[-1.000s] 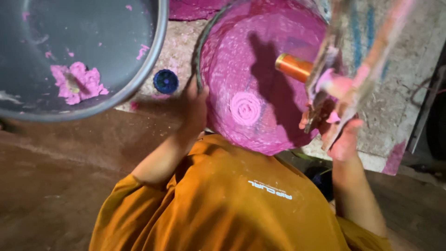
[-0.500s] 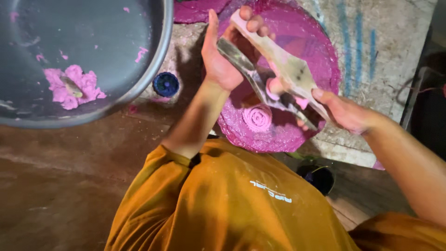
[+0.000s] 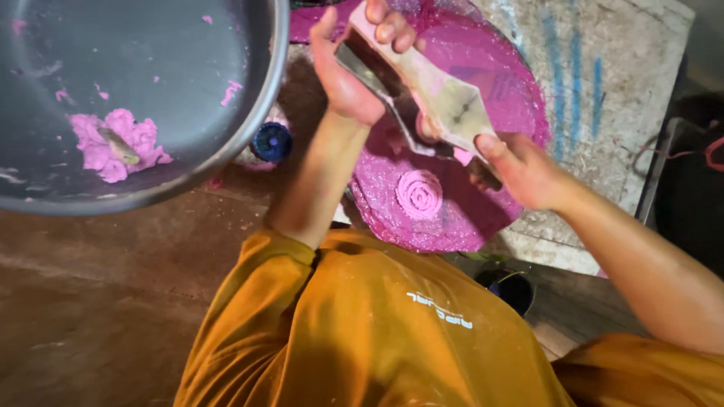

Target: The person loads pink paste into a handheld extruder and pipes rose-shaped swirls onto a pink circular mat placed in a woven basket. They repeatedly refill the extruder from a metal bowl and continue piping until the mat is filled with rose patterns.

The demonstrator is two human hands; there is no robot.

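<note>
My left hand (image 3: 345,71) grips the upper end of a hinged metal press tool (image 3: 446,102) smeared with pink dough. My right hand (image 3: 522,169) holds the tool's lower end. The tool hangs tilted over a round pink disc (image 3: 520,105) covered in pink plastic film. A small pink spiral of dough (image 3: 419,194) lies on the disc just below the tool. My orange shirt (image 3: 362,332) fills the bottom of the view.
A large grey metal bowl (image 3: 253,132) at the upper left holds a lump of pink dough (image 3: 113,139). A blue cap (image 3: 271,141) lies beside its rim. A concrete slab (image 3: 603,98) with blue marks sits under the disc. A dark round container (image 3: 511,288) stands near my right elbow.
My left hand has left the disc's edge and taken the tool's upper end. The tool has come from the right to over the disc, now held in both hands.
</note>
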